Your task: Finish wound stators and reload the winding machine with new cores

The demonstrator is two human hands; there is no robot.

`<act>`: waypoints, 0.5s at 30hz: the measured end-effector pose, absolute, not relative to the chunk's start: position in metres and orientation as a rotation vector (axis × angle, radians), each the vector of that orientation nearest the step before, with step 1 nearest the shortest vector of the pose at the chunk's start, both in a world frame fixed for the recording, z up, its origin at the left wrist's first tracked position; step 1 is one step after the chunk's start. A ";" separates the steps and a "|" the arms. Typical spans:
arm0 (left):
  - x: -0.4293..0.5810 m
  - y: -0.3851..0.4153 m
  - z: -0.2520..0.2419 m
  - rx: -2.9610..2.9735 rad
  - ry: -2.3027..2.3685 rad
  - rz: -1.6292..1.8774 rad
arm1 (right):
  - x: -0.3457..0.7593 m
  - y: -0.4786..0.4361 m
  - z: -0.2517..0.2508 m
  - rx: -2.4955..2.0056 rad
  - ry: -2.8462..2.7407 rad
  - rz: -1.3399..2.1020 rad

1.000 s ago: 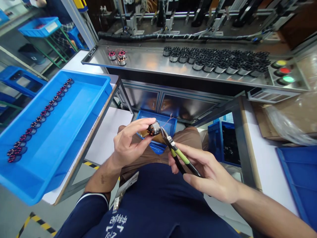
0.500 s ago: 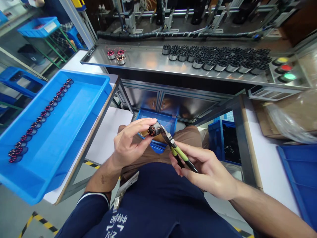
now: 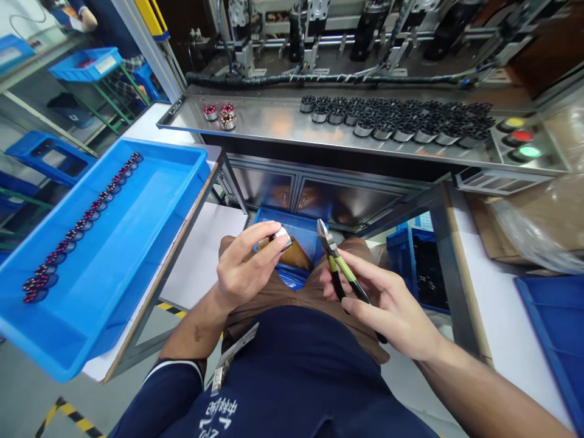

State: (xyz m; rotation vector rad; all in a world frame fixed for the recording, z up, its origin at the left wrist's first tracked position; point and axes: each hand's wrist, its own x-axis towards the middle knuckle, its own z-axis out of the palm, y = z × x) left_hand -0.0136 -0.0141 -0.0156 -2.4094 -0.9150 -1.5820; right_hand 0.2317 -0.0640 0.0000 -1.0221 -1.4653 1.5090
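Above my lap, my left hand (image 3: 249,261) pinches a small round motor stator (image 3: 281,237), its silvery side facing the tool and its windings mostly covered by my fingers. My right hand (image 3: 378,298) grips diagonal cutting pliers (image 3: 337,261) with green and black handles. Their jaws point up and forward, apart from the stator. Beneath both hands a blue bin (image 3: 298,228) sits between my knees, with a brownish piece in it.
At left, a blue tray (image 3: 150,201) holds a row of wound stators (image 3: 84,225). Three copper-wound stators (image 3: 227,118) and many black-topped ones (image 3: 401,118) stand on the metal ledge (image 3: 269,125). Lit buttons (image 3: 524,152) are at right. A person (image 3: 86,18) is at the far left.
The pliers have moved away from the stator, to the right. My left hand has turned the stator, so its windings are less visible. The view has shifted slightly.
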 end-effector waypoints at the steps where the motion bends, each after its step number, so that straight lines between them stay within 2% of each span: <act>1: -0.014 -0.014 -0.016 -2.406 -0.911 -1.597 | 0.232 -0.065 -0.001 -1.030 -1.467 1.503; 4: -0.015 -0.014 -0.020 -2.396 -1.004 -1.753 | 0.230 -0.061 -0.002 -1.046 -1.509 1.499; 6: -0.018 -0.015 -0.026 -2.418 -1.214 -2.044 | 0.228 -0.044 0.001 -1.042 -1.626 1.434; 8: -0.028 -0.016 -0.032 -2.365 -1.479 -2.479 | 0.224 -0.009 0.011 -1.015 -1.827 1.193; 11: -0.057 -0.024 -0.037 -2.035 -1.801 -3.021 | 0.210 0.075 0.038 -0.988 -2.102 0.617; 13: -0.090 -0.034 -0.034 -1.842 -2.008 -3.094 | 0.192 0.140 0.053 -1.177 -2.200 0.341; 15: -0.131 -0.046 -0.026 -1.746 -2.251 -2.931 | 0.171 0.206 0.053 -1.520 -2.275 0.168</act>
